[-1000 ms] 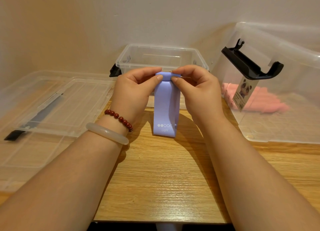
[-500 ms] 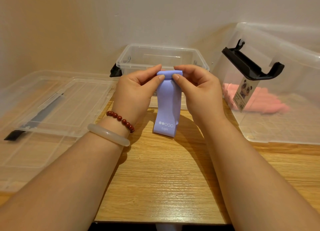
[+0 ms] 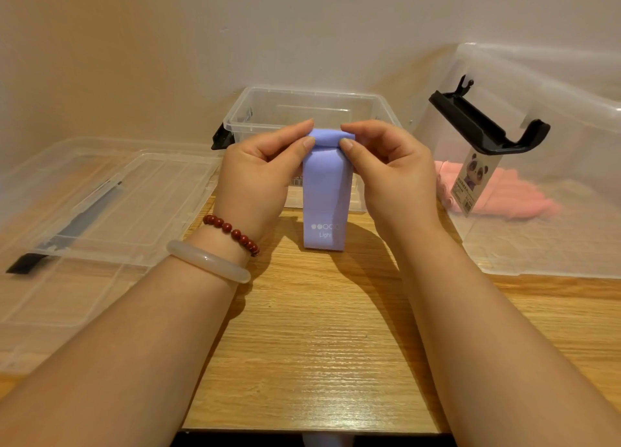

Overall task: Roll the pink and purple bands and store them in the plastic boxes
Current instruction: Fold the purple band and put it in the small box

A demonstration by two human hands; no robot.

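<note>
A purple band (image 3: 327, 191) marked "Light" hangs upright in front of me, its lower end touching the wooden table (image 3: 312, 346). Its top is curled into a small roll. My left hand (image 3: 258, 171) pinches the left end of that roll and my right hand (image 3: 389, 171) pinches the right end. Behind the band stands a small clear plastic box (image 3: 312, 110) with nothing visible inside. Pink bands (image 3: 497, 198) lie in the large clear box (image 3: 537, 164) on the right.
Clear lids (image 3: 100, 211) with black handles lie stacked on the left. A black latch handle (image 3: 484, 124) juts from the large box, with a panda label (image 3: 470, 181) below it. A wall rises right behind the boxes. The table's front edge is close to me.
The roll at the top of the purple band has grown a little thicker and the hanging part shorter. Both hands have stayed in place, turning the roll.
</note>
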